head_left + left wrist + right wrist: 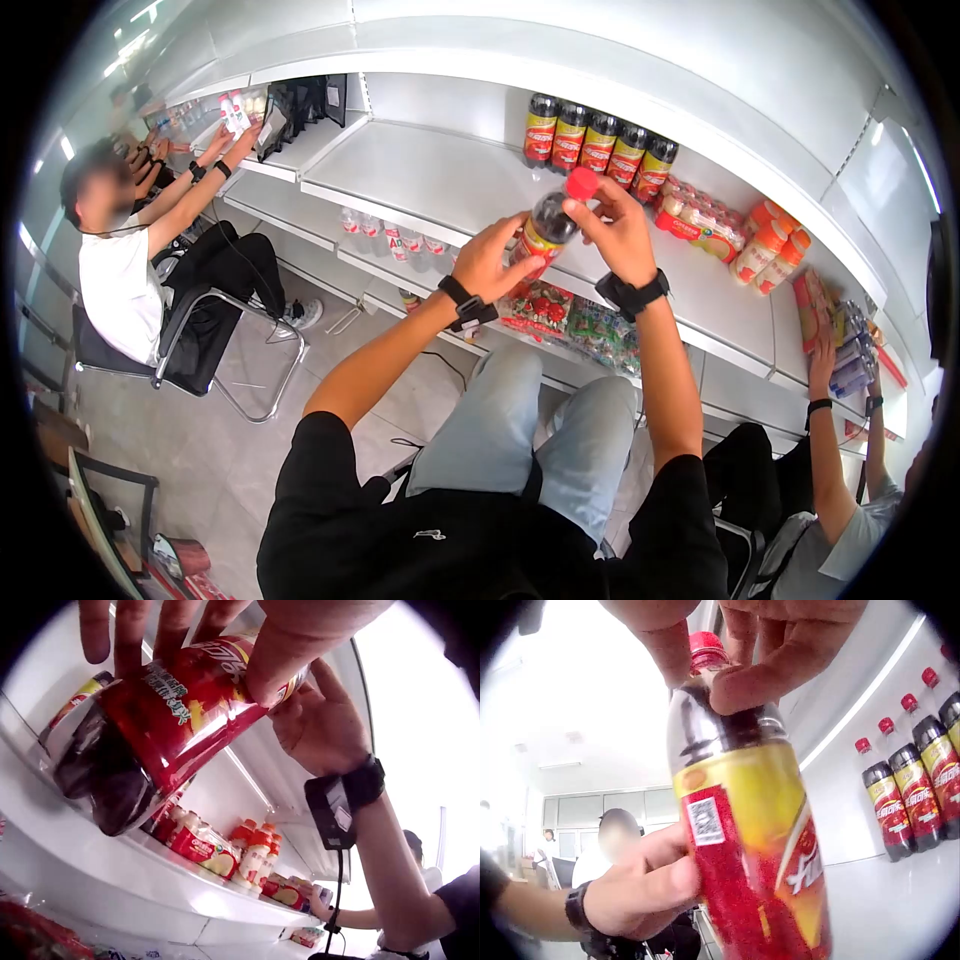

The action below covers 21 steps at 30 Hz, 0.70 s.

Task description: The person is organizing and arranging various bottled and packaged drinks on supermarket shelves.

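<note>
A cola bottle (548, 228) with a red cap and a red-and-yellow label is held tilted in front of the shelf by both hands. My left hand (490, 262) grips its lower body, the thumb lying across the label in the left wrist view. Up at the neck, my right hand (615, 232) pinches the bottle just below the cap (707, 649). Dark liquid shows through the base in the left wrist view. Behind it, several matching cola bottles (598, 145) stand upright in a row on the shelf.
Right of the row are a shrink-wrapped pack of small bottles (697, 217) and orange-capped bottles (768, 252). Water bottles (390, 240) and bagged goods (540, 312) fill lower shelves. A seated person (120, 270) works at left; another person's arms (830, 450) reach in at right.
</note>
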{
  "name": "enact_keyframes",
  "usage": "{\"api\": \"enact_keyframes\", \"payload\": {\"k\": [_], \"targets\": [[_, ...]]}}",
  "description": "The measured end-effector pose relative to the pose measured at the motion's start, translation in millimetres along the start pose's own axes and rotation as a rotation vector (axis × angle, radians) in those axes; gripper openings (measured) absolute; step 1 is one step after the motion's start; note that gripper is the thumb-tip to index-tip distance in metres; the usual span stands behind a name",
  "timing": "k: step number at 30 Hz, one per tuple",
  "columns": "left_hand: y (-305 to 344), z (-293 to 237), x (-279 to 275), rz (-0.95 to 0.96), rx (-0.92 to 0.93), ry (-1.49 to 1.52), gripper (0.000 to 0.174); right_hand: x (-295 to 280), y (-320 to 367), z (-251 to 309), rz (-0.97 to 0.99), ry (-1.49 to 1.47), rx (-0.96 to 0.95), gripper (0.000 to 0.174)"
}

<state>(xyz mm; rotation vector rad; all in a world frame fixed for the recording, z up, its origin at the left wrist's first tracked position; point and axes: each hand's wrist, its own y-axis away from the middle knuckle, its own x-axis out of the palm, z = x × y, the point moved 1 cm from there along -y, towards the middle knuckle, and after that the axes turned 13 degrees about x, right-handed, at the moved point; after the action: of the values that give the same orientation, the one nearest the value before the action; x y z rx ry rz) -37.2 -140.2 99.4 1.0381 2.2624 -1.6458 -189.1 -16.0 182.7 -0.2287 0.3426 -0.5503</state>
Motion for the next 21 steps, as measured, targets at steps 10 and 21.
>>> {"api": "enact_keyframes", "payload": {"k": [10, 21], "targets": [[-19.7, 93.9, 2.2, -0.257, -0.241, 0.232, 0.059, 54.5, -60.1, -91.8, 0.104, 0.014, 0.000, 0.060], [-32.3, 217.1, -7.4, -0.088, -0.422, 0.465, 0.071, 103.7, -117.7, -153.4, 0.175, -0.237, 0.210, 0.063]]}}
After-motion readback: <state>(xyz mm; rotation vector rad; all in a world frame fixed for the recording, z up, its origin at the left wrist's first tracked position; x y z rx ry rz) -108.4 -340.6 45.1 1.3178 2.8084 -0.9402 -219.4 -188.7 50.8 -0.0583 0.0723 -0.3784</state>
